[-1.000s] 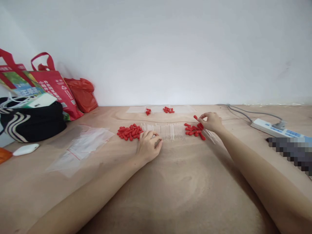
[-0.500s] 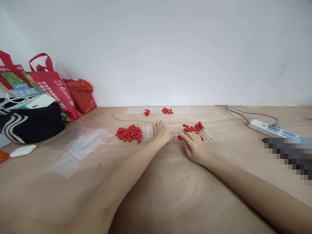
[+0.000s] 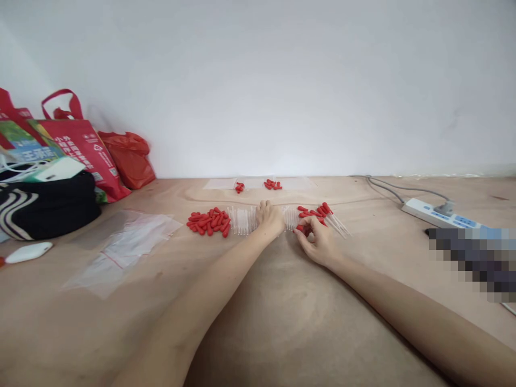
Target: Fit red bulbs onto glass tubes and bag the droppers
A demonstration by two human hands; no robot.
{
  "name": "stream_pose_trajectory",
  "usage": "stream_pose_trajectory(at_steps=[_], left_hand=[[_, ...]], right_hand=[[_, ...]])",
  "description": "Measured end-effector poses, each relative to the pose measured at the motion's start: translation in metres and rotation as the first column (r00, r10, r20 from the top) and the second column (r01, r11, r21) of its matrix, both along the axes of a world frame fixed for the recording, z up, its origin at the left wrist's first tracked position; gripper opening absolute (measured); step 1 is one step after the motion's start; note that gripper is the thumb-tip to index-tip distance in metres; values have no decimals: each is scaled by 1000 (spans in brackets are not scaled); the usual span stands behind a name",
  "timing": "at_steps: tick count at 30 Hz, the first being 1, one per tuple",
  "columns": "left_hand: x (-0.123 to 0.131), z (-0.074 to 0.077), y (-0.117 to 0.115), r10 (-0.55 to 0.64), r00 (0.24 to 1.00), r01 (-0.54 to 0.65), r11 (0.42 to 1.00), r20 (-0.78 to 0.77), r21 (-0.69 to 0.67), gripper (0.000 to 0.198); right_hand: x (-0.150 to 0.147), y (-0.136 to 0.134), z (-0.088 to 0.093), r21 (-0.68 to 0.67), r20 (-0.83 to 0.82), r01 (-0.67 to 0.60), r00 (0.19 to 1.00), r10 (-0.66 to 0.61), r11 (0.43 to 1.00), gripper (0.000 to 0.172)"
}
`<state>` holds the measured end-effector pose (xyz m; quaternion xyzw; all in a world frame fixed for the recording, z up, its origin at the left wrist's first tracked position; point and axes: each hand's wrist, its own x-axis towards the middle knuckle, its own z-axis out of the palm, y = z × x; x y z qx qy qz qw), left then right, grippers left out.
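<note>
My left hand (image 3: 271, 219) rests on a row of clear thin dropper tubes (image 3: 242, 220), its fingers curled down among them. What its fingertips hold, if anything, is hidden. To its right, my right hand (image 3: 318, 242) pinches a red rubber dropper bulb (image 3: 300, 228) between thumb and index finger, just off the row's right end. Left of the tubes lies a heap of red rubber bulbs (image 3: 207, 221). Beyond my right hand are more loose bulbs and several droppers (image 3: 332, 217) with red bulbs fitted on their tubes, lying slanted side by side.
Clear plastic bags (image 3: 124, 247) lie flat on the wooden table (image 3: 306, 322) at left. Small groups of red bulbs (image 3: 273, 184) sit on clear plastic near the wall. A power strip (image 3: 435, 212) with a grey cable is at right; red bags (image 3: 84, 156) and a black pouch (image 3: 52, 204) stand at left.
My right hand's fingers have drawn together from a stretched position and now pinch a red bulb. My left hand stays on the tubes, its thumb tucked in. The view has shifted slightly.
</note>
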<state>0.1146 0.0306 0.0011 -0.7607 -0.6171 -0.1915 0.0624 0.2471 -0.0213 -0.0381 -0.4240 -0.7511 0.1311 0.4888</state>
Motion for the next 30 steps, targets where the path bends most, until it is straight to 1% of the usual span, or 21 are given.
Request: stream_pose_trajectory(at_steps=[2,4,7,8,9,11,14,16,18,20,23,27,30], left_hand=[[-7,3,-5,-33,999,32,999,19,11,14],[-21,6,-15,-94,995,94,995,36,19,12],[-53,4,-35,-219,974,220,976,52,0,9],[-64,2,-42,-263,963,264,965,60,-5,10],[-74,-1,-49,-340,937,340,940,79,11,11],[-91,-8,-60,-441,892,438,897,97,55,14],[-102,-15,-70,-551,827,539,833,113,124,24],[-103,-18,-74,-576,802,555,817,161,158,25],[-101,-20,-76,-580,786,553,815,216,175,24],[-99,-20,-78,-588,775,564,809,232,167,23],[-98,-20,-78,-596,777,575,803,201,159,23],[-99,-21,-76,-569,809,540,818,145,197,20],[-100,-22,-75,-569,812,539,817,130,203,19]], right_hand=[[1,2,-2,-35,-96,-17,995,14,999,8],[2,3,-3,-58,-140,-61,989,52,996,8],[0,3,-3,-37,-113,-133,985,128,990,2],[-1,2,-2,-29,-95,-154,984,151,988,4],[-4,0,-1,-27,-74,-170,983,168,985,7],[-9,-5,1,-37,-36,-190,981,189,981,6],[-18,-15,4,-15,19,-207,978,207,978,18],[-21,-20,5,23,70,-235,970,233,972,18],[-23,-24,5,44,118,-257,961,251,965,16],[-23,-25,6,48,142,-245,961,236,968,16],[-22,-23,9,26,143,-219,966,213,975,16],[-21,-22,10,-11,130,-253,959,252,967,15],[-21,-22,10,-24,135,-266,954,267,964,11]])
